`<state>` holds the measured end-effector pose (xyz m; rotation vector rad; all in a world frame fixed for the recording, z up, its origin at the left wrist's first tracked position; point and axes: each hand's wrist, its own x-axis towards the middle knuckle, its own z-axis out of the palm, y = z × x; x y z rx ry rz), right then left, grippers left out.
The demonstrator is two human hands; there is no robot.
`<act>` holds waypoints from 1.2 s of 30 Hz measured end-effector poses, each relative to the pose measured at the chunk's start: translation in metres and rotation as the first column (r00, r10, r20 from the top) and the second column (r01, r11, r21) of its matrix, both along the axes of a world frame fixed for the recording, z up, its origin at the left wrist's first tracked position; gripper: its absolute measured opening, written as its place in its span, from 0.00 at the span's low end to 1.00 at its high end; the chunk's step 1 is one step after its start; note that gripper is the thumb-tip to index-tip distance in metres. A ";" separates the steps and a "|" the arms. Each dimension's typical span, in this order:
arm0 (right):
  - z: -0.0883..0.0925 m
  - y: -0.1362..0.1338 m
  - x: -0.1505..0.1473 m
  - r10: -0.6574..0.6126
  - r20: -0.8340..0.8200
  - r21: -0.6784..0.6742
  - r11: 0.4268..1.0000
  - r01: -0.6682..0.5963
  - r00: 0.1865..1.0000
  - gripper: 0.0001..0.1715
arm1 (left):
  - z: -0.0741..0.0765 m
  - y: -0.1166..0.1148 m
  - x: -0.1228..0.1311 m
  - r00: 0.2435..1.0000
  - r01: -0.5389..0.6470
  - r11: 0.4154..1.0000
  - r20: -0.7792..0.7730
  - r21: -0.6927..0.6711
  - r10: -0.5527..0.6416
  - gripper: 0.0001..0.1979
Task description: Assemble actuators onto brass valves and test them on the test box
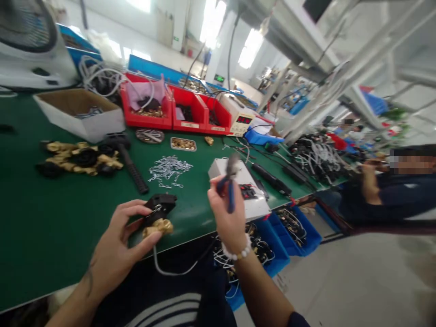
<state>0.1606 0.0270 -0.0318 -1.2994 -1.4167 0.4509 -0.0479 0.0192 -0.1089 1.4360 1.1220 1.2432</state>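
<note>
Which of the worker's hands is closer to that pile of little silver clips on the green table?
Left. The left hand, holding a black-and-brass part, sits just below the silver clips; the right hand, gripping pliers, is off to their right.

brass fitting [158,226] (shiny), matt green table [51,227]

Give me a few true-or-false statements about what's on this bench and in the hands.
1. The left hand holds a black and brass part. True.
2. The right hand is empty. False: it grips blue-handled pliers.
3. The bins at the back of the table are yellow. False: they are red.
4. A pile of small metal clips lies on the table. True.
5. The right wrist wears a bead bracelet. True.
</note>
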 end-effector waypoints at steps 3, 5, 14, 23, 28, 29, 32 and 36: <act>-0.003 0.005 0.011 0.106 0.140 -0.046 0.994 -0.100 0.984 0.10 | 0.005 0.003 0.001 0.997 0.023 0.996 0.080 -0.087 -0.017 0.23; 0.000 0.007 0.017 0.331 0.356 -0.220 0.938 -0.266 0.874 0.12 | 0.008 0.005 0.003 0.995 0.047 0.995 0.094 -0.093 -0.038 0.29; 0.011 0.010 0.020 0.083 0.255 0.127 0.985 -0.119 0.963 0.08 | 0.011 0.004 -0.001 0.988 0.121 0.991 0.109 -0.062 -0.113 0.31; 0.018 0.009 0.023 -0.019 0.256 0.147 0.989 -0.019 0.967 0.06 | 0.009 0.004 -0.002 0.979 0.169 0.984 0.126 -0.056 -0.161 0.31; 0.016 0.009 0.023 0.376 0.559 -0.265 0.925 -0.270 0.739 0.09 | 0.009 0.003 -0.002 0.978 0.166 0.985 0.136 -0.056 -0.157 0.32; 0.018 0.010 0.024 0.367 0.570 -0.266 0.929 -0.258 0.735 0.09 | 0.010 0.002 -0.002 0.979 0.165 0.985 0.133 -0.056 -0.156 0.32; 0.017 0.011 0.025 0.023 0.392 0.060 0.997 -0.051 0.920 0.07 | 0.011 0.002 -0.001 0.982 0.164 0.985 0.099 -0.050 -0.159 0.32; 0.009 0.009 0.019 0.041 0.345 0.099 0.992 -0.080 0.938 0.05 | 0.012 0.003 -0.001 0.985 0.155 0.987 0.083 -0.034 -0.151 0.32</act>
